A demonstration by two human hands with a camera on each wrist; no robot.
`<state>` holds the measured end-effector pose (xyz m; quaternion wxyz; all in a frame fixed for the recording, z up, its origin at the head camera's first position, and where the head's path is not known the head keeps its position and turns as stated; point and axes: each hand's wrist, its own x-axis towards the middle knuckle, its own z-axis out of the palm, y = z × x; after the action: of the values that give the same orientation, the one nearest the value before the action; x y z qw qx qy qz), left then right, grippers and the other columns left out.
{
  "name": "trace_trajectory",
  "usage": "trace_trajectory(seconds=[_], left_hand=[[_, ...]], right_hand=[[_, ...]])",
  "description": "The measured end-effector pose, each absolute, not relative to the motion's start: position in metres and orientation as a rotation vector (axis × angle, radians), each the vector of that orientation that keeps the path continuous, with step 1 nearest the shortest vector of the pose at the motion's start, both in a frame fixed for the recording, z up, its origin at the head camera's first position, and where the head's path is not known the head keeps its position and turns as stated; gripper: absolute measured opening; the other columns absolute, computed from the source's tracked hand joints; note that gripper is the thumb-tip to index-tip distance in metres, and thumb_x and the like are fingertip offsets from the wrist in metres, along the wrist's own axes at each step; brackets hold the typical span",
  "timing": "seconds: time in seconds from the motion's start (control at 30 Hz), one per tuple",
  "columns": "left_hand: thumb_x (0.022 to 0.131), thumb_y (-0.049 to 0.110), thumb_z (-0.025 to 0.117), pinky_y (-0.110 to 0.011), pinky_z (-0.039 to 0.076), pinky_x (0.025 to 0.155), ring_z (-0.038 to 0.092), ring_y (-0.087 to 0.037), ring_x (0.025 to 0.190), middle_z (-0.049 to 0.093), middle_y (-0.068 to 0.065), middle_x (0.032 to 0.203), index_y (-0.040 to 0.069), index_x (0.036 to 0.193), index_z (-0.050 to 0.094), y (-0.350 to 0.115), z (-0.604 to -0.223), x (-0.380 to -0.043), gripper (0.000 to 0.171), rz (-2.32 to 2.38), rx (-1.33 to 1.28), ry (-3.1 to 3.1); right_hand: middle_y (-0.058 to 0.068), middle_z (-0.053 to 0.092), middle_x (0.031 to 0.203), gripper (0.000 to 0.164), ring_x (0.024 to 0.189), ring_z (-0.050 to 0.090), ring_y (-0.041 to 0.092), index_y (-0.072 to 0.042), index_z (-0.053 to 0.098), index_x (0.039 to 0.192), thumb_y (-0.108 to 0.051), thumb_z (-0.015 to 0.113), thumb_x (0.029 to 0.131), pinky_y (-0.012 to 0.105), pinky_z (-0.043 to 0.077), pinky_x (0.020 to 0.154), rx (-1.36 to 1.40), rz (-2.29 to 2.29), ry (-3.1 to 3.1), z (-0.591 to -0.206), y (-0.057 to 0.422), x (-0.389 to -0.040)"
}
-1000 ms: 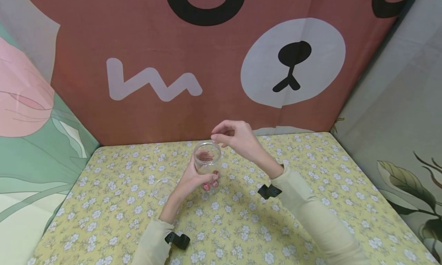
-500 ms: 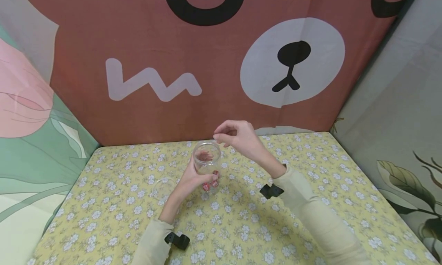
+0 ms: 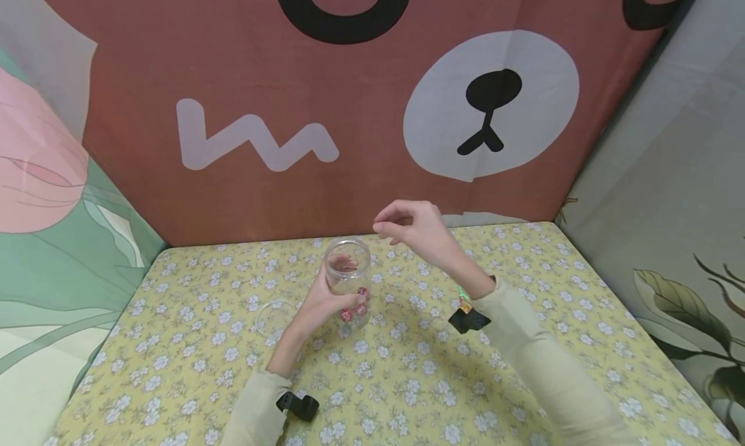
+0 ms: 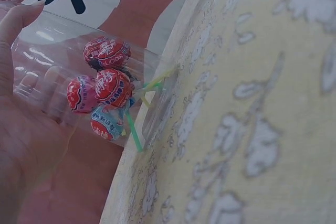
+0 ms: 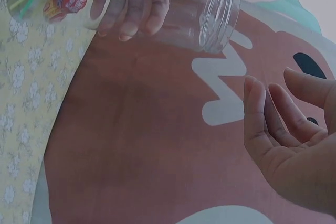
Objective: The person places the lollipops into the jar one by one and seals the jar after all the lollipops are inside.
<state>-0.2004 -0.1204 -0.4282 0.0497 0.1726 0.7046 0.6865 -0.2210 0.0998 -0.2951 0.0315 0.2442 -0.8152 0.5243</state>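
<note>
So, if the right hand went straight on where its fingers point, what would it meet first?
Probably the clear jar, near its open top, though the right hand might skim just above it; depth is unclear.

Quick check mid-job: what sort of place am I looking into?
Probably a small staged booth, perhaps for recording: a yellow flowered tabletop, a cartoon-face backdrop behind it, and more printed panels closing in both sides.
</note>
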Motion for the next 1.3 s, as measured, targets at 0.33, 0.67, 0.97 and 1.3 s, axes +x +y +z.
trace_trajectory(seconds=[0.33, 0.67, 0.97, 1.3], left_hand=[[0.073, 0.008, 0.082, -0.057, 0.03, 0.105, 0.043, -0.025, 0.124, 0.045, -0.01, 0.135, 0.015, 0.135, 0.035, -0.12, -0.438, -0.204, 0.078, 2.109, 0.551, 2.189], [0.073, 0.008, 0.082, -0.055, 0.028, 0.107, 0.041, -0.025, 0.127, 0.042, -0.015, 0.139, 0.015, 0.137, 0.034, -0.12, -0.437, -0.203, 0.08, 2.096, 0.518, 2.186], [0.074, 0.007, 0.081, -0.055, 0.025, 0.108, 0.039, -0.025, 0.128, 0.04, -0.017, 0.141, 0.014, 0.138, 0.033, -0.12, -0.437, -0.202, 0.08, 2.101, 0.529, 2.159], [0.072, 0.009, 0.082, -0.058, 0.027, 0.106, 0.042, -0.024, 0.126, 0.046, -0.009, 0.135, 0.013, 0.136, 0.035, -0.12, -0.439, -0.203, 0.079, 2.111, 0.547, 2.175]], right_hand=[[0.008, 0.069, 0.089, 0.016, 0.078, 0.066, 0.017, -0.01, 0.071, 0.096, -0.024, 0.07, 0.089, 0.035, 0.056, 0.068, 0.697, 1.611, -2.53, -0.295, 0.115, -0.221], [0.012, 0.069, 0.09, 0.013, 0.076, 0.066, 0.022, -0.004, 0.069, 0.097, -0.014, 0.068, 0.09, 0.038, 0.055, 0.07, 0.622, 1.568, -2.563, -0.285, 0.13, -0.214], [0.014, 0.069, 0.089, 0.017, 0.077, 0.066, 0.02, -0.001, 0.069, 0.099, -0.015, 0.067, 0.091, 0.034, 0.056, 0.07, 0.601, 1.556, -2.568, -0.284, 0.142, -0.212], [0.013, 0.068, 0.091, 0.018, 0.077, 0.066, 0.019, -0.006, 0.069, 0.099, -0.021, 0.068, 0.09, 0.035, 0.056, 0.07, 0.56, 1.565, -2.559, -0.295, 0.164, -0.219]])
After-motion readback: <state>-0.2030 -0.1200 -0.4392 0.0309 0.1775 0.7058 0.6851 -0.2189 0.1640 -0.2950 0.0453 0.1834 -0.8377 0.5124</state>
